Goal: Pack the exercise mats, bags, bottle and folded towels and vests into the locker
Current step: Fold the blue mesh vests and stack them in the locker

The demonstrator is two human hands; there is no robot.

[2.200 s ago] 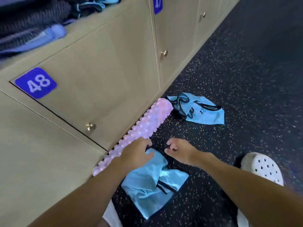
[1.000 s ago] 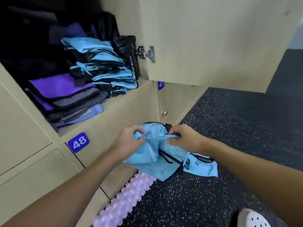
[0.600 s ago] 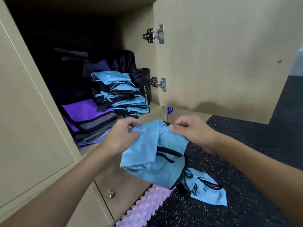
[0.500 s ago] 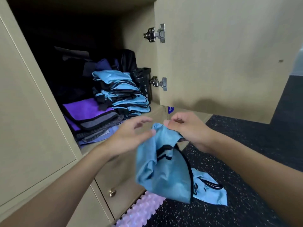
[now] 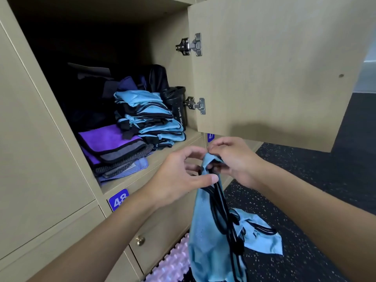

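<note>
A light blue vest with black trim (image 5: 211, 237) hangs in front of the open locker (image 5: 158, 157). My right hand (image 5: 234, 159) pinches its top edge. My left hand (image 5: 183, 176) is beside it, thumb touching the black trim, fingers spread. Inside the locker lie a stack of folded blue vests (image 5: 150, 117), folded purple and grey towels (image 5: 114, 149), a black sport bottle (image 5: 177, 106) and dark bags (image 5: 91, 94) at the back. A second blue vest (image 5: 262, 239) lies crumpled on the floor.
The locker door (image 5: 274, 68) stands open to the right. A pink ridged foam roller (image 5: 171, 265) lies on the dark speckled floor (image 5: 315, 180) against the closed lower lockers. Blue number plates 48 (image 5: 119, 199) and 47 (image 5: 211, 136) mark them.
I lifted the blue vest from the floor up to the open locker. My left hand let go of its bunched cloth, and the vest now hangs long from my right hand.
</note>
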